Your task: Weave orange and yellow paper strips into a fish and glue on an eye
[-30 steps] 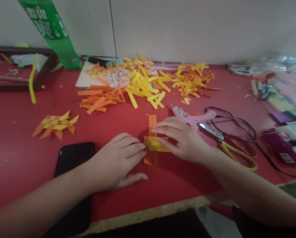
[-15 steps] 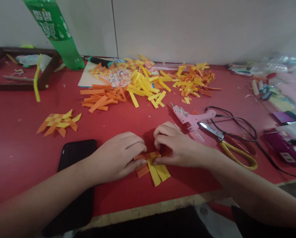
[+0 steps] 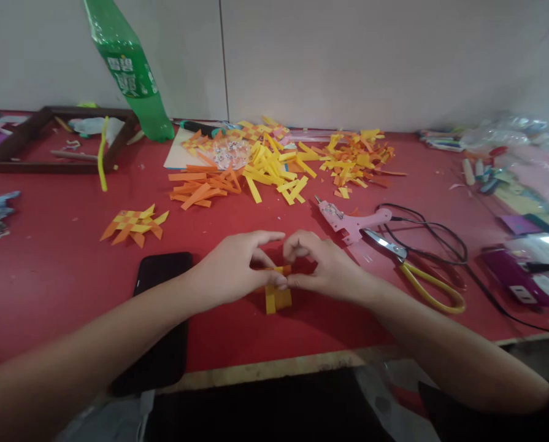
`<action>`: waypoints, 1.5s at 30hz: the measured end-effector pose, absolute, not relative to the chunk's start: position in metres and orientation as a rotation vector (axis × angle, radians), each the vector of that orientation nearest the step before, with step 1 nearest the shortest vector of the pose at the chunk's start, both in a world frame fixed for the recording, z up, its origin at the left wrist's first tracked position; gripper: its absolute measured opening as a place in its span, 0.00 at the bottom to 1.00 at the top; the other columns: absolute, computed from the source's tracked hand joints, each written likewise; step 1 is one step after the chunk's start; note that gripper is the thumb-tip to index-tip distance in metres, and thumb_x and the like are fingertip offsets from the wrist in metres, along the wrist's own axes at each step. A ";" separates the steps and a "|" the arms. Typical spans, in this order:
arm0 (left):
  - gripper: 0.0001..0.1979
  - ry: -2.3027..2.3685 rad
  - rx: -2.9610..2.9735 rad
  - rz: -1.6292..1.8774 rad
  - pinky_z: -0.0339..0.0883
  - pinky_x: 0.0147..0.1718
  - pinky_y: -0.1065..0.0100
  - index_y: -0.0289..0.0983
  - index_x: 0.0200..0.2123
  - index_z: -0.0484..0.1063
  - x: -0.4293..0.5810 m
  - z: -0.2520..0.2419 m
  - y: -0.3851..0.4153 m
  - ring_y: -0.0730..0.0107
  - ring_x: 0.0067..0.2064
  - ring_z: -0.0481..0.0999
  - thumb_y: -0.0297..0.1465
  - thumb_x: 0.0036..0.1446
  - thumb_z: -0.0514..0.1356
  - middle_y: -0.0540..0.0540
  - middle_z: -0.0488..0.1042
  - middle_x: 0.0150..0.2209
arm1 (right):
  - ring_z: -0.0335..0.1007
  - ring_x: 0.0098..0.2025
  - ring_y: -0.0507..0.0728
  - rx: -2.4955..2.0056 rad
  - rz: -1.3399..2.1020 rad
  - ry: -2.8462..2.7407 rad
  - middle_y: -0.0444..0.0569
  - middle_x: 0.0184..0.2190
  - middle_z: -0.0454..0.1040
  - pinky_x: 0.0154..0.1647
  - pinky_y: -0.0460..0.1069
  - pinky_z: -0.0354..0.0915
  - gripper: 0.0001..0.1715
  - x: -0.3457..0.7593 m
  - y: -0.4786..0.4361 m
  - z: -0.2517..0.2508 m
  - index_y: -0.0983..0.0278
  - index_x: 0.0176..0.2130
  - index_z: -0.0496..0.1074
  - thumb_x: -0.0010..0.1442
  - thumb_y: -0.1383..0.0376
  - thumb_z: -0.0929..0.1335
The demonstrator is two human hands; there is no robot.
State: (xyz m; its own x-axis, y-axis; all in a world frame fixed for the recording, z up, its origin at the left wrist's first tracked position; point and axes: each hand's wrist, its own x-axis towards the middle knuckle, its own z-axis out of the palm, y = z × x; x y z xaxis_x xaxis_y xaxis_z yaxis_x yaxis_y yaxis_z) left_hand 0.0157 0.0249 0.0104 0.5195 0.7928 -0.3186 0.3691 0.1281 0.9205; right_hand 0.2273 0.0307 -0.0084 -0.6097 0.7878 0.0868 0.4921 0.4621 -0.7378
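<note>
My left hand (image 3: 237,265) and my right hand (image 3: 327,267) meet over the red table near its front edge. Between them is a small piece of woven paper strips (image 3: 276,299), yellow with some orange. Both thumbs lie against its near face, and my fingers curl over behind it, partly hiding it. Yellow strip ends hang down below the thumbs. To the left lies a fish-like woven paper piece (image 3: 135,225) in orange and yellow. A black phone (image 3: 164,270) is partly under my left forearm.
Behind my hands lie orange strips (image 3: 203,186), yellow strips (image 3: 269,162) and paper scraps (image 3: 359,156). A pink glue gun (image 3: 352,222) and yellow-handled scissors (image 3: 428,287) lie right, with a black cord. Back left are a green bottle (image 3: 138,86) and a brown frame (image 3: 39,167).
The woven paper has been tilted, its yellow ends now narrower in view and the orange side ends mostly hidden. My thumbs have come together on it. The camera view has shifted slightly left.
</note>
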 end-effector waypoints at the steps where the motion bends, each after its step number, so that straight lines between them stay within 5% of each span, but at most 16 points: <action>1: 0.34 1.082 1.437 0.433 0.73 0.40 0.61 0.39 0.62 0.65 0.017 0.009 0.025 0.56 0.40 0.83 0.35 0.53 0.68 0.46 0.84 0.35 | 0.73 0.40 0.56 -1.061 0.846 -2.296 0.46 0.38 0.75 0.43 0.52 0.66 0.17 0.228 0.032 -0.010 0.60 0.40 0.66 0.56 0.59 0.74; 5: 0.24 1.163 1.351 0.653 0.73 0.44 0.61 0.35 0.52 0.74 0.017 -0.004 0.027 0.56 0.47 0.81 0.39 0.53 0.67 0.41 0.82 0.44 | 0.68 0.51 0.63 -0.983 0.162 -2.255 0.53 0.46 0.75 0.54 0.60 0.61 0.18 0.232 0.036 -0.011 0.59 0.43 0.70 0.57 0.54 0.74; 8: 0.19 1.147 1.252 0.765 0.72 0.41 0.64 0.36 0.46 0.76 0.013 -0.013 0.028 0.62 0.44 0.80 0.40 0.54 0.67 0.42 0.81 0.42 | 0.70 0.41 0.59 -0.923 -0.034 -2.206 0.49 0.36 0.75 0.49 0.57 0.62 0.05 0.233 0.033 -0.007 0.59 0.35 0.72 0.60 0.61 0.71; 13: 0.18 1.188 1.206 0.793 0.69 0.32 0.70 0.37 0.44 0.73 0.011 -0.015 0.029 0.68 0.35 0.78 0.40 0.53 0.67 0.47 0.79 0.34 | 0.68 0.30 0.53 -1.021 0.397 -2.203 0.44 0.26 0.74 0.34 0.49 0.63 0.10 0.227 0.027 -0.007 0.62 0.31 0.70 0.61 0.61 0.72; 21: 0.13 1.269 1.458 0.832 0.70 0.36 0.70 0.39 0.43 0.73 0.013 -0.014 0.025 0.64 0.41 0.81 0.38 0.57 0.64 0.46 0.81 0.40 | 0.75 0.34 0.51 -1.205 0.681 -2.085 0.42 0.33 0.78 0.34 0.45 0.67 0.11 0.224 0.026 -0.016 0.60 0.44 0.71 0.61 0.66 0.71; 25: 0.13 1.279 1.578 0.877 0.71 0.36 0.73 0.41 0.47 0.72 0.014 -0.018 0.023 0.66 0.44 0.82 0.35 0.59 0.63 0.47 0.80 0.43 | 0.77 0.33 0.51 -1.199 0.696 -2.090 0.42 0.32 0.80 0.34 0.45 0.68 0.07 0.226 0.025 -0.015 0.60 0.42 0.72 0.61 0.67 0.71; 27: 0.12 1.276 1.598 0.890 0.71 0.35 0.74 0.41 0.46 0.73 0.014 -0.019 0.022 0.66 0.44 0.82 0.35 0.59 0.63 0.47 0.81 0.43 | 0.76 0.33 0.51 -1.129 0.618 -2.151 0.43 0.31 0.78 0.35 0.46 0.68 0.02 0.227 0.026 -0.015 0.61 0.37 0.74 0.61 0.66 0.71; 31: 0.10 1.216 1.615 0.898 0.73 0.38 0.73 0.39 0.43 0.77 0.014 -0.021 0.020 0.65 0.44 0.82 0.35 0.59 0.62 0.46 0.82 0.42 | 0.71 0.40 0.55 -0.961 0.366 -2.216 0.49 0.36 0.73 0.42 0.51 0.67 0.10 0.227 0.027 -0.014 0.62 0.28 0.77 0.59 0.61 0.73; 38: 0.17 1.147 1.584 0.805 0.74 0.45 0.64 0.35 0.48 0.78 0.017 -0.017 0.021 0.60 0.44 0.82 0.34 0.58 0.61 0.43 0.83 0.44 | 0.66 0.53 0.61 -0.914 0.419 -2.239 0.54 0.48 0.69 0.55 0.60 0.61 0.10 0.229 0.024 -0.010 0.61 0.35 0.80 0.63 0.61 0.69; 45: 0.21 1.143 1.419 0.749 0.72 0.40 0.64 0.35 0.52 0.73 0.016 -0.016 0.020 0.59 0.43 0.81 0.35 0.56 0.60 0.41 0.82 0.42 | 0.69 0.51 0.61 -0.639 0.473 -2.239 0.52 0.48 0.77 0.56 0.62 0.63 0.12 0.234 0.035 -0.011 0.61 0.39 0.77 0.60 0.69 0.64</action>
State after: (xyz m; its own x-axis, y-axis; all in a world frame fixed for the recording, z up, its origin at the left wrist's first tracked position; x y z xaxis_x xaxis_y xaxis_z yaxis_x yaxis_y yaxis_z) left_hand 0.0158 0.0196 -0.0164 0.3314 0.9308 -0.1543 0.2299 0.0790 0.9700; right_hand 0.2341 0.0354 -0.0112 -0.5964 0.5742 0.5609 0.2980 0.8072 -0.5094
